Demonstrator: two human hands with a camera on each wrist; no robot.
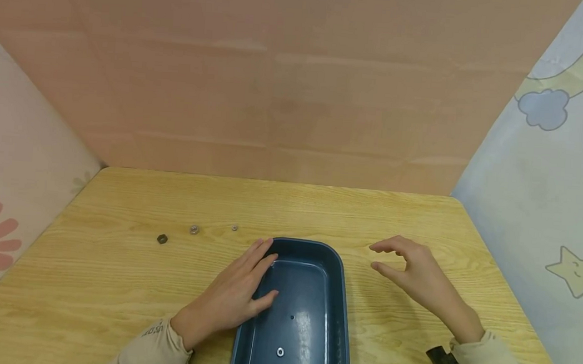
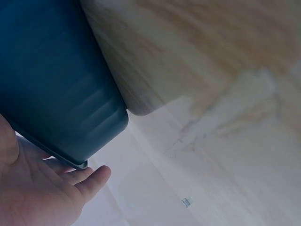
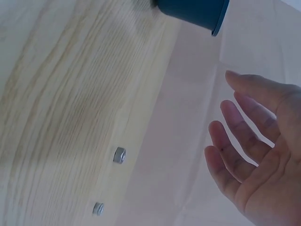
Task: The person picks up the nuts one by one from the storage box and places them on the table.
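Observation:
A deep blue plastic tray (image 1: 330, 318) stands on the wooden table. My left hand (image 1: 232, 290) rests across its left rim, with fairly straight fingers and the thumb over the inside. The left wrist view shows the same hand (image 2: 42, 188) against the tray's rim (image 2: 77, 164). Inside the tray lies a small metal ring-like piece (image 1: 280, 351), perhaps a nut. To the right of the tray, my right hand (image 1: 416, 273) hovers with thumb and fingers apart, holding nothing. In the right wrist view, this hand (image 3: 263, 155) has its fingers loosely bent.
Left of the tray lie a dark hex nut (image 1: 162, 239), a silver nut (image 1: 194, 230) and a smaller one (image 1: 234, 228). Two metal nuts, one (image 3: 120, 155) above another (image 3: 98, 208), show in the right wrist view. A tan wall (image 1: 275, 120) closes the back.

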